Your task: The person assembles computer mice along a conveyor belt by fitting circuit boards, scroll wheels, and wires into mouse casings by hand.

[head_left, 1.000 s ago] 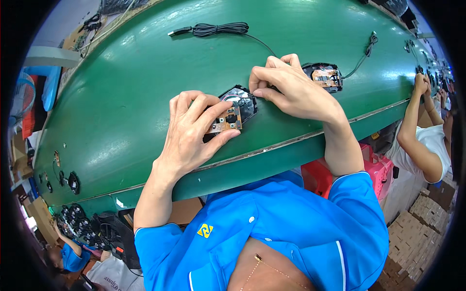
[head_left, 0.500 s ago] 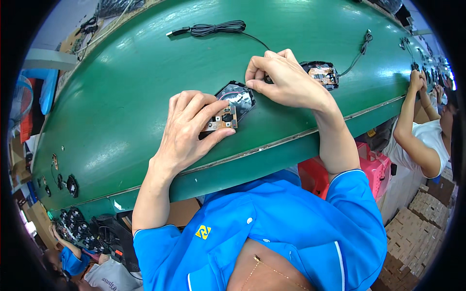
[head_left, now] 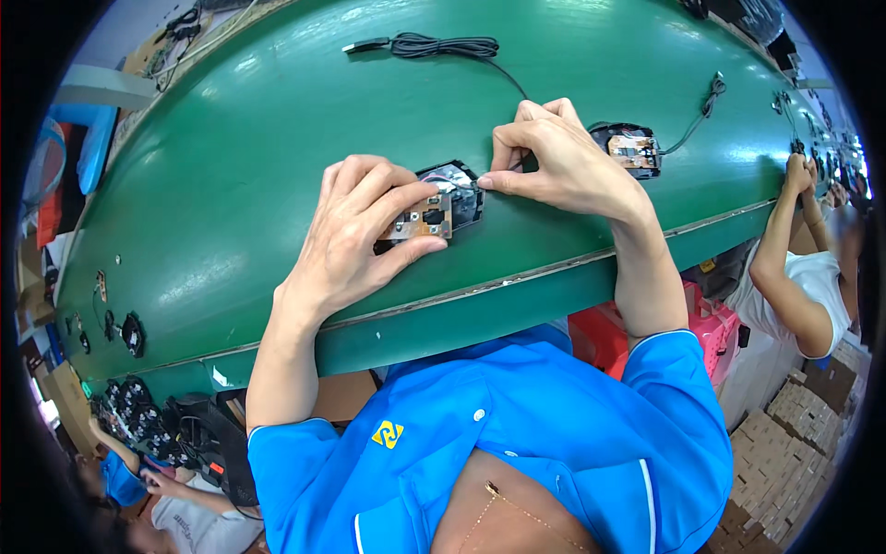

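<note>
My left hand grips a small brown circuit board between thumb and fingers. The board lies over one end of an open black computer mouse shell, whose inside looks shiny. At the shell's far right edge, my right hand pinches the black cable with thumb and forefinger. Thin wires run from there across the shell toward the board. The cable leads away behind my right fingers to a tied bundle with a USB plug. My fingers hide part of the cable and of the shell's left end.
A second opened mouse with its board and cable lies right of my right hand. Small mouse parts sit at the table's left end. The green table's near edge runs before me. A co-worker's hands are farther right.
The view has shifted slightly. My right thumb and forefinger now pinch at the shell's edge, and the wires lie differently inside it. My left hand keeps its hold on the board.
</note>
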Tool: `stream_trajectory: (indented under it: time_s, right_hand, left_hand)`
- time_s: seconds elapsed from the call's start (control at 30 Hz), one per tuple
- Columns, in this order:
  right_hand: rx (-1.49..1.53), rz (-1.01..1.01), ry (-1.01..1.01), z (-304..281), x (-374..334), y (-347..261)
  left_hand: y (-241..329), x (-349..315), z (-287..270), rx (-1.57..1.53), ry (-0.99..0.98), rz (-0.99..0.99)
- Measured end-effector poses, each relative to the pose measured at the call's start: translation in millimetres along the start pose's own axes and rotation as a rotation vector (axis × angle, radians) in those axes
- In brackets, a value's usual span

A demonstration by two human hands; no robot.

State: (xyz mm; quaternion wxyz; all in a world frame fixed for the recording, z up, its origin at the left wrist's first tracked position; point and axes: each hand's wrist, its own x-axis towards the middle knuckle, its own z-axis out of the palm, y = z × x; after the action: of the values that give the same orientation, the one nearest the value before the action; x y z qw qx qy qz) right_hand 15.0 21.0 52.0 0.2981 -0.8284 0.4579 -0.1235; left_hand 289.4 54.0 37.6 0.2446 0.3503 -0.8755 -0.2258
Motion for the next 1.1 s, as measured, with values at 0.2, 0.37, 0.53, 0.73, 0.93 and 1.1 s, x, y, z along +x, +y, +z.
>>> stream_trajectory:
  time_s: [0.2, 0.37, 0.53, 0.73, 0.93, 1.1]
  right_hand:
    - [-0.019, 0.081, 0.012, 1.4, 1.7, -5.2]
    - [0.003, 0.079, 0.040, 4.9, 2.0, -1.0]
    - [-0.038, 0.040, 0.075, 8.9, 0.7, 3.9]
    - [-0.078, 0.025, 0.079, 9.4, -0.2, 1.4]
    - [-0.165, 0.038, 0.075, 8.0, -0.6, -2.2]
    - [-0.199, 0.065, 0.093, 13.5, -2.5, -4.7]
  left_hand:
    - [-1.7, -0.6, 4.1, 0.016, 0.033, 0.011]
    - [-5.2, 0.3, 5.8, -0.042, 0.051, -0.007]
    - [-6.3, 1.3, 6.4, -0.077, 0.040, -0.003]
    - [-6.6, 1.1, 8.6, -0.159, 0.068, -0.023]
    - [-12.7, 1.9, 12.0, -0.260, 0.072, -0.056]
    - [-19.0, -0.2, 14.1, -0.408, 0.058, -0.119]
